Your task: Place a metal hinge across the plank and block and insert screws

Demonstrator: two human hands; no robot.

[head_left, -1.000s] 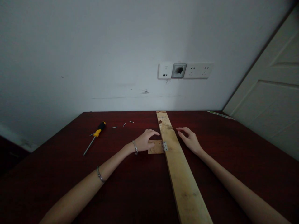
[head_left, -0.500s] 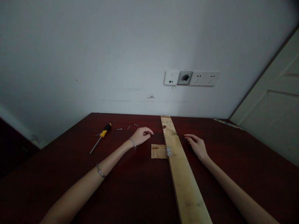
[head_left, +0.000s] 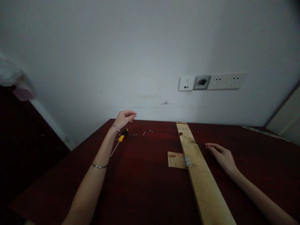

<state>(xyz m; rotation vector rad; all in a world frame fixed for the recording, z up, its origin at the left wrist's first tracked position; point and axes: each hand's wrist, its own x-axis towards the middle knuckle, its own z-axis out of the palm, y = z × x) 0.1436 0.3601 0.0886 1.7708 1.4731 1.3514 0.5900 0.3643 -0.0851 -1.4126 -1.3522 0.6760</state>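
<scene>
Over the far left of the table, my left hand point(head_left: 125, 118) is raised with loosely bent fingers and nothing visible in them. Just below its wrist lies a screwdriver point(head_left: 121, 137) with a yellow and black handle, and a small thin piece partly shows beside it. Three screws point(head_left: 144, 133) lie to the right of it. My right hand point(head_left: 222, 156) rests at the right side of a long wooden board point(head_left: 206, 175), fingers loosely apart and holding nothing. A metal hinge point(head_left: 187, 161) lies on the board's left edge, where a small wooden block point(head_left: 176, 160) adjoins it.
A dark red table point(head_left: 140, 187) stands against a white wall point(head_left: 145, 56) with a row of sockets point(head_left: 214, 82). A thin patterned strip point(head_left: 264, 133) lies at the table's back right. Something whitish and pink, blurred, shows at the far left.
My left hand has risen and moved left, away from the block to above the screwdriver. The view has turned left, and my right hand stays beside the board.
</scene>
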